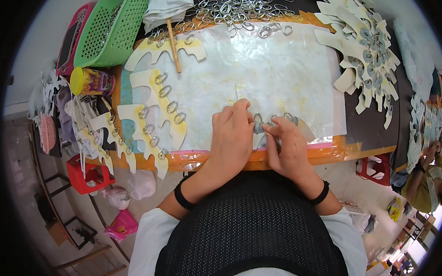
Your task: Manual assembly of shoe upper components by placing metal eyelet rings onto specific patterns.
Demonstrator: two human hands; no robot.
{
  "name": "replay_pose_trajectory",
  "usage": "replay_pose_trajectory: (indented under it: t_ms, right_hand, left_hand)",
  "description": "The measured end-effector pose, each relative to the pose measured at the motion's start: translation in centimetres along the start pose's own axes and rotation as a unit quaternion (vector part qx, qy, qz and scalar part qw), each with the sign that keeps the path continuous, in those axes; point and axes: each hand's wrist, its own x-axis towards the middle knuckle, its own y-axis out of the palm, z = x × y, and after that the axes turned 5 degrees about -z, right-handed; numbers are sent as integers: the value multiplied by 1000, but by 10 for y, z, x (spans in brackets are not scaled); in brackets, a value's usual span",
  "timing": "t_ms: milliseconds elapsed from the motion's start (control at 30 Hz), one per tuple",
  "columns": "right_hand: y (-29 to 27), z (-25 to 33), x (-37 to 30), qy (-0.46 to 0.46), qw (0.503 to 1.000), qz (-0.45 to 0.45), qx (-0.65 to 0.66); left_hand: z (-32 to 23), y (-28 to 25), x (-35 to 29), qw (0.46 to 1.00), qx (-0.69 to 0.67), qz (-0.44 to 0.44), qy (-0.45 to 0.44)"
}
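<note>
A curved cream cut piece (305, 130) lies at the near edge of the work surface, partly covered by my hands. Oval metal rings (288, 118) and grey tabs (259, 126) run along its upper edge. My left hand (232, 136) is closed, its fingertips against the piece beside one tab; its thumb is mostly hidden. With thumb and fingers bent together, my right hand (290, 147) pinches a grey tab close to my left fingertips. Other yellow-stained cream pieces (156, 99) with rings laid along them rest to the left.
Loose oval rings (235, 12) are heaped at the back. A wooden stick (173, 46) crosses one cream piece. Finished-looking pieces with grey tabs (372, 53) are stacked far right. A green basket (105, 32) and yellow-lidded jar (92, 81) stand left; red stools (85, 177) are below.
</note>
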Motion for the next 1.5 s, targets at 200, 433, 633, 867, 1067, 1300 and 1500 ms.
replay_pose_trajectory:
  t_ms: [200,433,633,867,1067,1300,1500]
  right_hand:
    - [-1,2,4,12,1000,18,20]
    - [-6,7,8,-51,992,95,-66]
    - [-6,11,6,-38,991,110,-65]
    - [-6,8,5,-13,995,97,-21]
    - [-7,1,-4,66,994,52,76]
    - [-3,2,-3,43,996,68,34]
    - [-10,1,7,-6,993,115,-10]
  left_hand:
    - [2,12,-3,999,34,-3,24]
    - [-3,16,-12,993,104,-53,9]
    - [11,-4,-26,989,24,-113,93]
    - [20,-5,-38,993,68,-7,94]
    - [17,-10,-38,985,140,0,104]
    - [19,-8,-38,980,154,-14,126]
    - [24,-7,-35,976,159,-7,146]
